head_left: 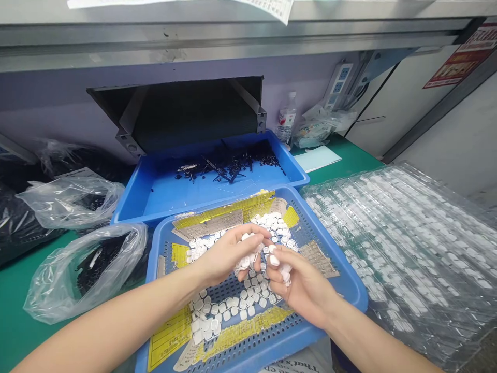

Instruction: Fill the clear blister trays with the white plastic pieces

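Note:
Both hands are over a blue perforated basket (351,282) strewn with small white square plastic pieces (233,305). My left hand (229,254) is curled round a handful of these white pieces. Close beside it, my right hand (301,282) is closed on more of them, with a piece or two near its thumb and fingertips. The fingertips of the two hands almost meet; whether they touch I cannot tell. Yellow and pale paper labels line the basket, and many pieces lie under and around my hands.
Behind the basket stands a blue tray (171,194) with small black parts (233,168). Open plastic bags (50,290) with black parts are at left. Stacked clear trays (411,248) of white pieces fill the right. A water bottle (286,118) stands at the back, beneath a metal ledge (217,44).

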`<state>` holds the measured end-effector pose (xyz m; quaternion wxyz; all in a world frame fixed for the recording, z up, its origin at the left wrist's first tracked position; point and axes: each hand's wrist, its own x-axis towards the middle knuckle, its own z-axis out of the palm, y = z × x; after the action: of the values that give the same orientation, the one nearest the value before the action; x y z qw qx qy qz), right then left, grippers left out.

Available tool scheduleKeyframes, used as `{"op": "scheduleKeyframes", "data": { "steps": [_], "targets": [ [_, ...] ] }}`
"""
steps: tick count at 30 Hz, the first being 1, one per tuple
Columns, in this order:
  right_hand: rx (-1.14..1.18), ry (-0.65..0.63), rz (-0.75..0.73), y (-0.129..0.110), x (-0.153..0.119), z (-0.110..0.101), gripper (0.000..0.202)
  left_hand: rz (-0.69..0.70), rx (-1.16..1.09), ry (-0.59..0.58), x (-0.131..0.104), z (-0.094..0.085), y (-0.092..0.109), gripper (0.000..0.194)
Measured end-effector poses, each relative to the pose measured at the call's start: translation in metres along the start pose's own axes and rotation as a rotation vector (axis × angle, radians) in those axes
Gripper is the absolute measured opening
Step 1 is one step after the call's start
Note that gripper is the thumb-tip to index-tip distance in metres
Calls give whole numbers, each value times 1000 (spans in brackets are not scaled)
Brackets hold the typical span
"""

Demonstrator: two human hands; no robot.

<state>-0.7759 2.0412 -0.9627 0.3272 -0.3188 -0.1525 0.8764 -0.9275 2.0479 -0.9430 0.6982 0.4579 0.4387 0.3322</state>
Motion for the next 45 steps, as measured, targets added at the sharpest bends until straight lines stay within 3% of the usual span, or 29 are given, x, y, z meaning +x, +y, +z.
{"op": "scheduleKeyframes", "data": {
  "steps": [7,21,28,32,36,39,42,45],
  "targets": [
    [228,32,-48,-7,-6,2,3,-97,-36,92,4,-3,5,19],
    [312,-62,-104,-9,-10,0,13,-170,-30,9,1,-2,6,17],
    [274,7,-163,-10,-9,0,10,-193,-171,-4,3,-5,5,17],
    [236,71,-211,-8,-8,-1,13,-249,-320,-109,7,-10,1,28],
    [-21,118,-189,-5,-6,0,12,-277,-334,-134,8,-11,-2,35],
    [-372,154,-189,-3,-6,3,14,-282,-288,-96,7,-8,0,28],
    [-850,168,-313,-2,-7,6,17,-318,-249,-107,6,-4,1,26],
    [-1270,103,-509,1,-8,5,21,-318,-248,-129,5,-3,0,25]
  ]
}}
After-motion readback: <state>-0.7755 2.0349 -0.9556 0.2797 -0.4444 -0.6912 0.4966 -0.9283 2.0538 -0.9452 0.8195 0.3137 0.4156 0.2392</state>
